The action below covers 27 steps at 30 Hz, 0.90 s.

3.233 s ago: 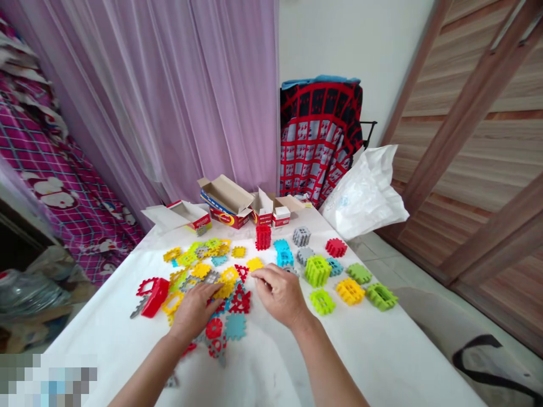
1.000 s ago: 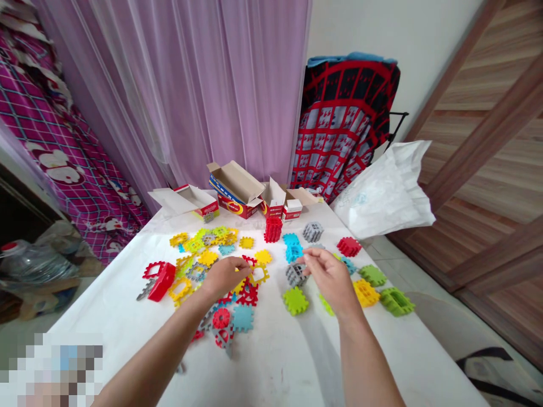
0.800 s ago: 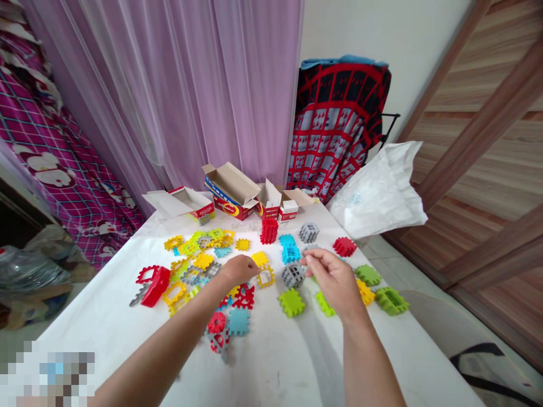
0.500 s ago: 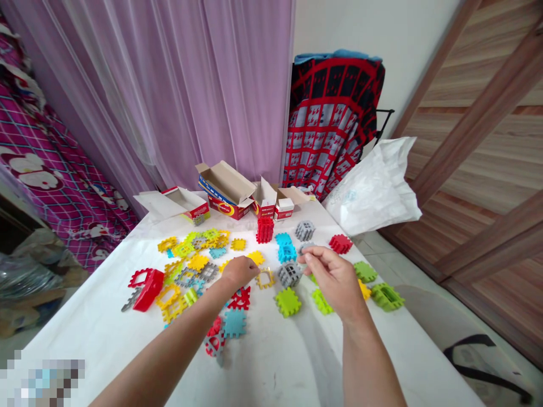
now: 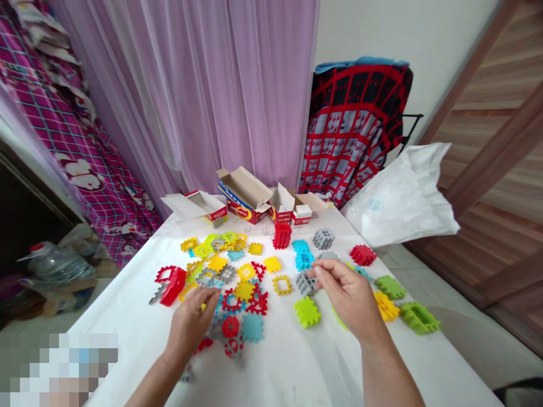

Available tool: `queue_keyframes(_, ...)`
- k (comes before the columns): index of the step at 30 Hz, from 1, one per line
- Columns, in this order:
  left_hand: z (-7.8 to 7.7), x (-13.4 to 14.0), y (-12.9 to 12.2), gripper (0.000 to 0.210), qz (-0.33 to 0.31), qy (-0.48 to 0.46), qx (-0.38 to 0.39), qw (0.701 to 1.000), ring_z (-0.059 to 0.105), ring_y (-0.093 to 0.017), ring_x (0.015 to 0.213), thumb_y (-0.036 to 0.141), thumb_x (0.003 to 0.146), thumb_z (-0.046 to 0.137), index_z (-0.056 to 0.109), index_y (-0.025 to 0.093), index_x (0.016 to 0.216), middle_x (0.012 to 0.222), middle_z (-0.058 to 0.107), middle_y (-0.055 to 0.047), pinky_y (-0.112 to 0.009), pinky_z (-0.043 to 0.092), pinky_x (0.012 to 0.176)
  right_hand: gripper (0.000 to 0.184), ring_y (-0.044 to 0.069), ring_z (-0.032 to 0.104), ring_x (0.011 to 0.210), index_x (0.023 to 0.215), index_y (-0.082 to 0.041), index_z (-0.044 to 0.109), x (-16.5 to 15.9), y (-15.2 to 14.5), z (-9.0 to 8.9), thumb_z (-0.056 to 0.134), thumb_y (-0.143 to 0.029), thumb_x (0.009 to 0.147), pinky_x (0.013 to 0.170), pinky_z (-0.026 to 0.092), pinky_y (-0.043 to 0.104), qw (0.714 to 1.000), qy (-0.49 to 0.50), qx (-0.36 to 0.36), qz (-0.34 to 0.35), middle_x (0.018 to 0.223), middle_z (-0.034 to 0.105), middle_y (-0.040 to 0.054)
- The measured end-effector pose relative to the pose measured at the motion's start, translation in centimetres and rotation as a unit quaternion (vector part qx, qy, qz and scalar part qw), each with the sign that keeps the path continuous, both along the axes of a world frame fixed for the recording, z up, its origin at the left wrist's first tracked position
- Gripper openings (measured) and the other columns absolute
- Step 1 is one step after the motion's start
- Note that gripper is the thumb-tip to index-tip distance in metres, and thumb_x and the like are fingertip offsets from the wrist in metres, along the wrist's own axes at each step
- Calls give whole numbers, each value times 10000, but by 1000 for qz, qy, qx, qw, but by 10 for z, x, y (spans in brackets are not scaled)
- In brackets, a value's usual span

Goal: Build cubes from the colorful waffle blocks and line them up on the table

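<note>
My left hand (image 5: 193, 316) is over the left part of the pile, its fingers curled together. A bit of yellow shows at them; whether it is held cannot be told. Close by lie a yellow square tile (image 5: 245, 291), red tiles (image 5: 257, 301) and a blue tile (image 5: 253, 328). My right hand (image 5: 348, 291) is bent, thumb and fingertips drawn together, and partly covers a grey tile stack (image 5: 305, 284). Anything in its grip is hidden. A lime green tile (image 5: 307, 312) lies left of this hand, and a yellow tile frame (image 5: 282, 284) between both hands.
Opened cardboard boxes (image 5: 245, 189) stand along the back of the white table (image 5: 288, 367). Also there are a red stack (image 5: 282, 236), a farther grey stack (image 5: 323, 238) and green stacks (image 5: 419, 317) at right. A white bag (image 5: 403, 195) leans at the right edge.
My left hand has moved left and nearer to me, away from the yellow frame. My right hand stays by the grey stack. The camera view has turned slightly left.
</note>
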<state>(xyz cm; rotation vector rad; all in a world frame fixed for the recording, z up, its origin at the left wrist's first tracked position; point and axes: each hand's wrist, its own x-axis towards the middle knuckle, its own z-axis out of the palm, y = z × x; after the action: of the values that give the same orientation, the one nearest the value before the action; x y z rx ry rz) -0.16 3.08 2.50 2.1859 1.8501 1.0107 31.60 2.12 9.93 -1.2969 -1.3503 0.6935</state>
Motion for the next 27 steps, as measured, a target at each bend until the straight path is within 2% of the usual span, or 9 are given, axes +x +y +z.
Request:
queue_keyframes(3,-20,-25,-24,290,24,-31,85,996,700,-167,737,451,893,504,707,250,840,815,737,-14,-258,549,689,278,160,646,623,875,-189,686,-23,1,-10,553,-433,849,591,509,246,997,-43,-11,55,770,733,51)
queue_keyframes(5,-28,-35,-29,274,49,-47,125,990,705,-173,741,441,891,522,708,244,853,818,744,-18,-270,559,707,267,160,647,637,868,-197,689,-43,0,-19,528,-411,866,605,494,243,992,-85,-15,97,767,728,39)
queue_keyframes(8,-30,-41,-19,261,80,-84,146,982,711,-186,759,418,892,529,706,229,860,828,752,-35,-289,564,720,243,164,655,687,860,-210,698,-74,0,-30,506,-357,882,649,474,247,975,-164,-27,146,772,726,25)
queue_keyframes(11,-27,-40,1,259,77,-121,147,979,712,-194,757,393,891,523,705,217,840,813,751,-48,-302,564,720,224,170,665,737,861,-219,714,-100,11,-37,507,-304,875,697,462,258,956,-231,-43,177,795,734,16)
queue_keyframes(16,-34,-37,20,296,78,-171,123,974,705,-193,710,423,879,511,708,219,795,761,739,-37,-302,563,674,218,180,674,864,903,-236,734,-128,66,-44,523,-219,854,766,452,257,927,-344,-65,135,934,749,20)
queue_keyframes(21,-47,-43,19,307,73,-211,89,971,695,-188,695,445,874,511,715,220,833,784,743,-39,-289,558,645,304,170,644,1010,1106,-250,692,-160,126,-47,502,-204,872,847,443,249,872,-476,-75,91,1134,702,30)
queue_keyframes(24,-50,-44,19,307,66,-233,87,966,695,-195,709,454,868,523,718,219,838,788,743,-44,-295,560,656,333,192,609,1078,1161,-258,671,-180,147,-50,523,-224,865,883,439,277,853,-509,-79,88,1194,664,48)
queue_keyframes(27,-50,-43,21,314,73,-251,77,962,693,-200,707,466,867,527,721,221,830,782,743,-45,-298,558,647,311,211,586,1096,1126,-273,688,-195,159,-55,554,-239,847,878,443,298,840,-529,-91,87,1190,643,62)
